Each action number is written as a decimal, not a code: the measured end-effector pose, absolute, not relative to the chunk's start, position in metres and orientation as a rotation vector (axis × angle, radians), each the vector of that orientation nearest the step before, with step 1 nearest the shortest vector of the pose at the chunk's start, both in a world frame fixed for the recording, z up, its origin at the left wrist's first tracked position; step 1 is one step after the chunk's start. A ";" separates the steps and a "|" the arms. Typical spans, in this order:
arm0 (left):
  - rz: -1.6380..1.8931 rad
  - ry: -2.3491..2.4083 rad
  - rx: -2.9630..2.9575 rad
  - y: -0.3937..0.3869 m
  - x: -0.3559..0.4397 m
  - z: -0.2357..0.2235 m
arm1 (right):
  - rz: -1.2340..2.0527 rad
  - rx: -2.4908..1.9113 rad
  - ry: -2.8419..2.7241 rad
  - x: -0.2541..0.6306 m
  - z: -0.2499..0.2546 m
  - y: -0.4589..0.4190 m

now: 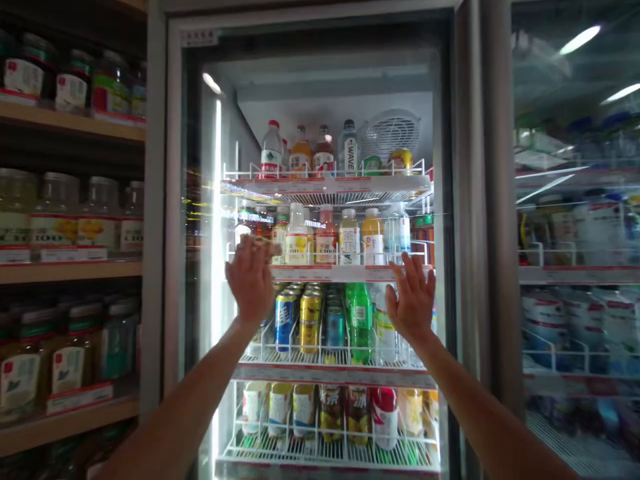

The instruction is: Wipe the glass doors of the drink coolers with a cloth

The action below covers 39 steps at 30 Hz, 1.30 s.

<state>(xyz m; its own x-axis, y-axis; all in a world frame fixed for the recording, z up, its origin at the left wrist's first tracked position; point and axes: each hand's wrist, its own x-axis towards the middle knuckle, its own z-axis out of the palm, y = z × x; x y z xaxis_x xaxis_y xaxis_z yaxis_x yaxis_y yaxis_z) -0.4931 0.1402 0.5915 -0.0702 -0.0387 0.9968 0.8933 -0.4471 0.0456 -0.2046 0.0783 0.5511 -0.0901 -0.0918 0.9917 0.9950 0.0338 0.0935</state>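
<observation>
Both my arms reach forward before a lit drinks fridge, whose glass door [320,45] shows reflections. My left hand [251,280] is raised by the left end of the second shelf, slightly blurred, fingers apart and holding nothing. My right hand [413,293] has its fingers spread, empty, in front of the right end of that shelf's edge. Whether either palm touches the glass I cannot tell. Between the hands stand a tea bottle [349,239] and an orange drink bottle [373,239]. Lower down are a blue can [284,323], a gold can [310,323] and a large green bottle [359,323].
On the top shelf are a red-capped water bottle [271,150] and other drinks. Several bottles, one with a red label [385,417], fill the bottom rack. Wooden shelves [70,272] of bottles stand left. Another glass-fronted fridge [580,273] is beyond the metal frame [497,200] at right.
</observation>
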 end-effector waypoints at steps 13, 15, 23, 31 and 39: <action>-1.681 -0.917 -1.378 0.143 -0.489 0.594 | -1.298 -1.027 -1.221 -0.204 0.551 0.079; -1.468 -0.754 -1.548 0.139 -0.471 0.589 | -1.301 -1.028 -1.226 -0.203 0.551 0.079; -1.696 -0.921 -1.399 0.147 -0.485 0.600 | -1.301 -1.030 -1.228 -0.203 0.550 0.079; -1.241 -0.622 -1.697 0.140 -0.476 0.572 | -1.294 -1.027 -1.226 -0.203 0.550 0.078; -1.392 -0.792 -1.558 0.140 -0.473 0.566 | -1.287 -1.047 -1.227 -0.202 0.550 0.078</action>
